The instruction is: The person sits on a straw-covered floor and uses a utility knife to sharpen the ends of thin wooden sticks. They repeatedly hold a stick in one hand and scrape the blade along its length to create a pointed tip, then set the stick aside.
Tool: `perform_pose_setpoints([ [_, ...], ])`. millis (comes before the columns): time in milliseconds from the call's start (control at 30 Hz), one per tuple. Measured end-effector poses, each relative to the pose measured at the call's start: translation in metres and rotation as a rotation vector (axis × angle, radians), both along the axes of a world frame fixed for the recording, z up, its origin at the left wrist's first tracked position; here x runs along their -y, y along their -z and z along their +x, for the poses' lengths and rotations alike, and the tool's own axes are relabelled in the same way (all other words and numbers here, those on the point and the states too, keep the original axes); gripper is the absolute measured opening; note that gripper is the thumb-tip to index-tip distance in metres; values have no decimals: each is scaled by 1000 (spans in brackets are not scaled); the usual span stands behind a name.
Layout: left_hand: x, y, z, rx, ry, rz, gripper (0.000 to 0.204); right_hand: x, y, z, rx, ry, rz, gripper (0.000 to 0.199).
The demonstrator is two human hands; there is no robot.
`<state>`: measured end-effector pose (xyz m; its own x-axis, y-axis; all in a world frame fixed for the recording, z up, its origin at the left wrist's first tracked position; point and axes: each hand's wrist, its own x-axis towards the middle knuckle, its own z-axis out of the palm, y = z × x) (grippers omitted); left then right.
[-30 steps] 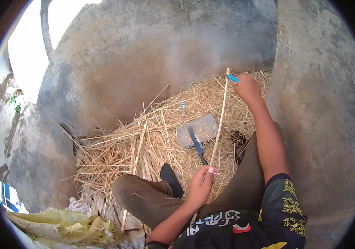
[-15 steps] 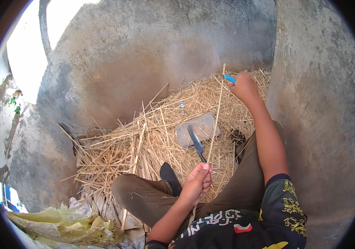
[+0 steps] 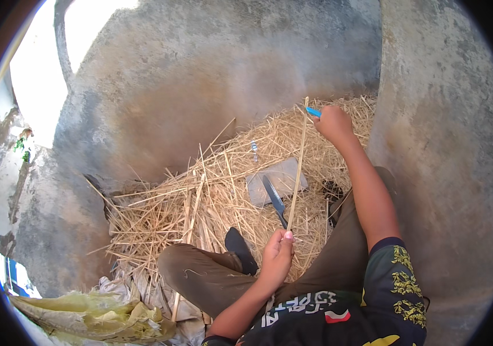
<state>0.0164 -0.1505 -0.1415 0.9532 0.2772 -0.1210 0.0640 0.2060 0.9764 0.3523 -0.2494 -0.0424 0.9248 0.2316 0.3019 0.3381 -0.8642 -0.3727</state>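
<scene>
The person sits on a heap of dry yellow straw (image 3: 200, 207) against a grey concrete wall (image 3: 200, 86), holding one long, thin, pale wooden strip (image 3: 297, 167) stretched between both hands. The strip looks smooth and even along most of its length, so the work on it seems well along, though how much trimming or marking is left cannot be told from this view. Many loose stalks in the heap appear untouched.

The left hand (image 3: 276, 254) is curled closed around the near end of the strip, thumb pressed on top, pinching it firmly. The right hand (image 3: 333, 122), stretched out to the far end, has its fingers folded shut around a small blue tool (image 3: 313, 112) (a pen or a small blade, too little shows to say which), whose tip sits just beside the strip's upper end; whether it touches the wood cannot be told.

Between the two hands, just to the left of the strip, a long dark-handled metal knife (image 3: 274, 199) lies across a flat grey stone slab (image 3: 284, 177) set in the straw, neither hand on it. Beyond the slab lies a small shiny metal object (image 3: 254, 149). Left of the left hand's fingers is the person's bent knee in brown trousers (image 3: 200, 277), and further left a crumpled yellow-green plastic sheet (image 3: 96, 317).
</scene>
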Motion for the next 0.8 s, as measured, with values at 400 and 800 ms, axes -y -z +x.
perform_pose_setpoints([
  [400, 3, -15, -2, -140, 82, -197, 27, 12, -9, -7, -6, 181, 89, 22],
  [800, -38, -32, 18, -111, 0, -285, 30, -47, 6, -73, -28, -315, -197, 16],
])
